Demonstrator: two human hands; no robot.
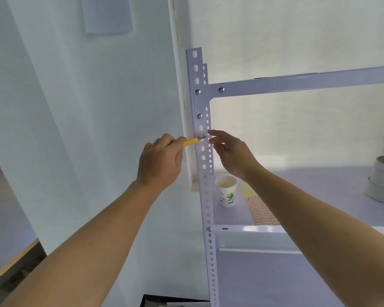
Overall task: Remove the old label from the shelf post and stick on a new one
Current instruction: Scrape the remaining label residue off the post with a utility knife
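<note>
A white perforated shelf post (203, 165) rises through the middle of the view. My left hand (159, 161) grips a yellow utility knife (192, 141), and its blade lies flat against the post's front face. Faint reddish traces of the old label (198, 134) show on the post around the blade. My right hand (227, 151) is just right of the post with fingers apart, its fingertips touching the post's edge by the blade tip. A sheet of small orange-printed labels (261, 210) lies on the shelf below, partly hidden by my right forearm.
A paper cup (227, 191) stands on the shelf board (319, 187) close to the post. Rolls of tape (382, 180) are stacked at the far right of the shelf. A white wall corner (180, 107) runs directly behind the post.
</note>
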